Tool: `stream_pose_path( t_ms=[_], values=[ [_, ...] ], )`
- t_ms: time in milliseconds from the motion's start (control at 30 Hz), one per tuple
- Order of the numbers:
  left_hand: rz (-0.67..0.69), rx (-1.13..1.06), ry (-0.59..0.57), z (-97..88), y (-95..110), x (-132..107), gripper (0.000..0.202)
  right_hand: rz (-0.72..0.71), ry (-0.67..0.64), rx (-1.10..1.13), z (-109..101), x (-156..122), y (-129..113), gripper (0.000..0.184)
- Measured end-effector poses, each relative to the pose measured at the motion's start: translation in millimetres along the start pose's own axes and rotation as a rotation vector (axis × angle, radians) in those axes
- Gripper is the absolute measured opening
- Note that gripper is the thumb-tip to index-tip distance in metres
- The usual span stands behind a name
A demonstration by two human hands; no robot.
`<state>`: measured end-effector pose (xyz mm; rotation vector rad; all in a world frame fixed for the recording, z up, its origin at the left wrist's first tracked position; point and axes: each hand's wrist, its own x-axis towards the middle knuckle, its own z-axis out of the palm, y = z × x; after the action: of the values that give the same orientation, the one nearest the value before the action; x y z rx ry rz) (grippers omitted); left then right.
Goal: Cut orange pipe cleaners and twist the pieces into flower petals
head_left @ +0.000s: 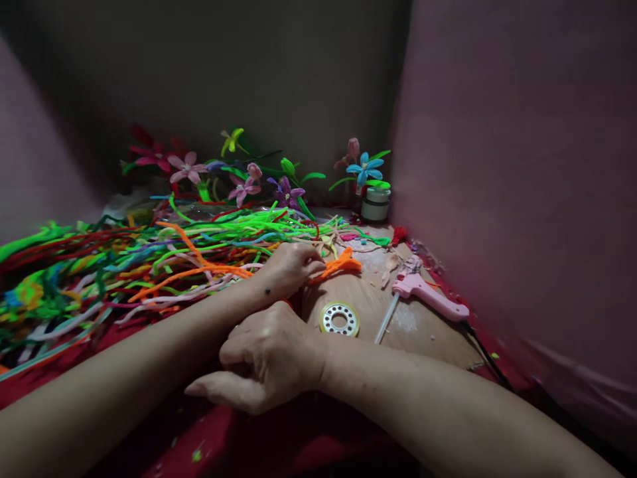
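My left hand [291, 267] reaches forward across a wooden board [408, 325] and its fingers are closed on an orange pipe cleaner [341, 264] bent into loops at its end. My right hand [263, 362] lies crossed over my left forearm, fingers curled under with the thumb pointing left; whether anything is in it is hidden. A small round spool [339, 319] with a ring of holes lies on the board just right of my hands.
A big heap of coloured pipe cleaners [124, 265] spreads over the red cloth [259, 445] at left. Finished pipe-cleaner flowers [239, 176] stand at the back, beside a small white jar [375, 204]. A pink glue gun [428, 295] lies at right, near a pink wall [522, 199].
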<state>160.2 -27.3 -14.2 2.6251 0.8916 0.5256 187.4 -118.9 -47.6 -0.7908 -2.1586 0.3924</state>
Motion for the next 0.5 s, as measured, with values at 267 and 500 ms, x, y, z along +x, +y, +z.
stream_pose_path(
  t_ms=[267,500],
  values=[
    [-0.236,-0.022,0.144,-63.0,-24,-59,0.027,0.153,0.117,0.217,-9,-6,-8,0.049],
    [-0.377,-0.053,0.323,-81.5,-76,-106,0.027,0.562,0.486,0.655,-15,4,1,0.052]
  ],
)
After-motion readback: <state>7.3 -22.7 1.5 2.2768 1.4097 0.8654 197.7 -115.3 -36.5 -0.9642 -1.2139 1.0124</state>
